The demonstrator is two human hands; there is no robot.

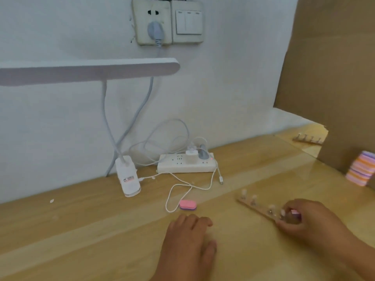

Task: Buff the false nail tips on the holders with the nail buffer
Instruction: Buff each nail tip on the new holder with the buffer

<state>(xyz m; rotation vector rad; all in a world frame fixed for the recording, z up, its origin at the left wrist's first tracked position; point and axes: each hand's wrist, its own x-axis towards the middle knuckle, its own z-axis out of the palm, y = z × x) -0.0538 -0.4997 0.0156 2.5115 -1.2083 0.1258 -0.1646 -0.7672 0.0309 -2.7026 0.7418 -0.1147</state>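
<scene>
Head view
Left hand (188, 246): nearest the camera, palm down on the table (81, 230), fingers loosely bent, holding nothing.
Right hand (310, 220): fingers curled round a pink buffer (295, 212), at the near end of the holder.
Holder (255, 204): wooden strip lying slantwise on the table, right of centre; upright pegs along it carry nail tips (244, 191). The end under the hand is blurred, so whether the buffer touches a tip cannot be told.
Second holder (308, 138): far right, next to the cardboard (334, 67), well apart from both hands.
Spare buffer (188, 205): pink, flat on the table just beyond the left hand, beside a loop of white cable (166, 203).
Stack (361, 169): pink, orange and purple buffers piled at the right edge, near the cardboard.
Power strip (186, 164): white, against the wall, with a charger and a grey plug in it.
Lamp (89, 71): long white head over the left side; its clip (127, 177) stands left of the power strip.
Socket (152, 23): on the wall, grey plug in it, switch (188, 22) beside.
</scene>
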